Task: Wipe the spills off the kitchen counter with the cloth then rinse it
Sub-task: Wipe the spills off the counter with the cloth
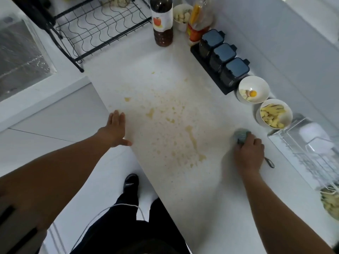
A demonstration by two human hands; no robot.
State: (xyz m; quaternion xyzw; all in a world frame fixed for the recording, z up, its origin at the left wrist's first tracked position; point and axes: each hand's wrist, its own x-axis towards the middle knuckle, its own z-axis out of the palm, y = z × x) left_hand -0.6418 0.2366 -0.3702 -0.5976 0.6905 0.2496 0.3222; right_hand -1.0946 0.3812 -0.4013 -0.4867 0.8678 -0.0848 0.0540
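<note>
L hand (pixel 116 128): arm extended, palm down at the near-left edge of the counter (pixel 192 189); fingers straight and together, thumb splayed out; holds nothing.
R hand (pixel 248 154): arm extended, knuckles up; fingers curled over the cloth (pixel 241 134), gripping it and pressing it onto the counter.
Cloth: grey-green, bunched into a wad, fuzzy texture; pos. = right side of counter, under R fingers, near the bowl of cut pieces (pixel 275 113), apart from the main spill.
Spills (pixel 176 129): yellowish liquid, puddles, streaks and fine droplets across mid-counter, between the two hands.
Counter: white, smooth, faintly speckled.
Bowls: white, round, glossy; the far bowl (pixel 254 89) holds an egg yolk, the near one pale yellow strips.
Jars (pixel 224 57): 3x square, dark lids, on a black tray at the wall.
Bottle (pixel 162 21): dark brown liquid; white label w/ apple picture; text not legible.
Rack (pixel 102 28): black wire, wavy grid, far left.
</note>
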